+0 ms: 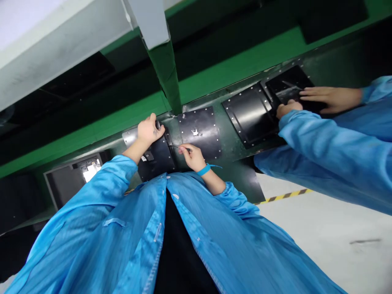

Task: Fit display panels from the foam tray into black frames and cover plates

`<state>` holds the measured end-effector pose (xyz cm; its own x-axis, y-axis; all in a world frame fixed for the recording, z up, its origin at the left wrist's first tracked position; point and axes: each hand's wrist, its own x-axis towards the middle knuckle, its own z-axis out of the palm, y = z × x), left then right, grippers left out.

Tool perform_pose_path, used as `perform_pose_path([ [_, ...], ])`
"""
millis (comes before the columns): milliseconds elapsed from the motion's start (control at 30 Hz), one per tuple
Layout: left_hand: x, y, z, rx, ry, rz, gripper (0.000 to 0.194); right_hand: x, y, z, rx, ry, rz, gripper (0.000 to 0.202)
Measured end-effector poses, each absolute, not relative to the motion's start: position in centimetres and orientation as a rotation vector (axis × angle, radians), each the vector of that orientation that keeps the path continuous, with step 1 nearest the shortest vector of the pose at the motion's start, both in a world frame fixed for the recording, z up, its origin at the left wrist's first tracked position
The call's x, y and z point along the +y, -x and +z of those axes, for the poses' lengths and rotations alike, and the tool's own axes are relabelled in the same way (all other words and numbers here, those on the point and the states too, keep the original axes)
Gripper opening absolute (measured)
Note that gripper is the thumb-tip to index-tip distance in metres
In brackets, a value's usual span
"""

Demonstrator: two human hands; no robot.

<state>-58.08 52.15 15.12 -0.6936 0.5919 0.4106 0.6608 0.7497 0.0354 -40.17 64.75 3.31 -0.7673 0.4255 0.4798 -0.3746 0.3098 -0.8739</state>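
Note:
A black panel with small pale dots along its edge (pixel 161 157) lies on the dark green bench in front of my body. My left hand (pixel 150 130) rests at its far edge, fingers bent around a small roundish item I cannot make out. Just right of the panel, my right hand (pixel 192 157) pinches a thin dark tool (pixel 175 146), whose tip points left at the panel's right edge. A blue band circles my right wrist. Beyond my right hand lies a second black panel (pixel 203 132) with a white mark on it.
Another person's hands (pixel 330 98) work on black panels (pixel 251 114) at the right. A grey frame (pixel 65 179) lies at the left. A green and white post (pixel 167 73) rises behind the bench. Yellow-black tape (pixel 284 196) marks the floor.

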Motion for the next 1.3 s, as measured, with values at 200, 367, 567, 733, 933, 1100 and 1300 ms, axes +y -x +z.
perform_pose_path([
  [200,47.8,49.1,17.2,-2.33,1.101,-0.486,0.064,61.9,38.1,2.4,-1.967,-0.173,1.603,0.058],
  [367,45.7,42.1,20.1,-1.877,1.292,-0.818,0.078,59.8,34.8,4.3,-2.12,-0.129,1.301,0.051],
  [567,40.0,51.0,15.0,-1.877,0.901,-1.21,0.076,61.7,30.3,7.2,-2.149,0.287,0.756,0.051],
  [733,38.0,60.1,2.6,-2.466,0.45,-1.747,0.076,64.0,34.0,6.0,-2.186,0.551,0.672,0.041],
  [933,40.7,62.3,-0.1,-2.422,0.517,-2.009,0.064,64.1,40.8,4.8,-2.315,0.646,0.758,0.023],
  [1100,41.2,62.7,-1.0,-2.271,0.675,-2.123,0.064,64.4,42.8,4.3,-2.208,0.582,1.01,0.031],
  [1300,40.9,62.8,-2.6,-2.119,0.833,-2.356,0.062,62.4,41.9,3.8,-2.303,0.55,0.896,0.031],
])
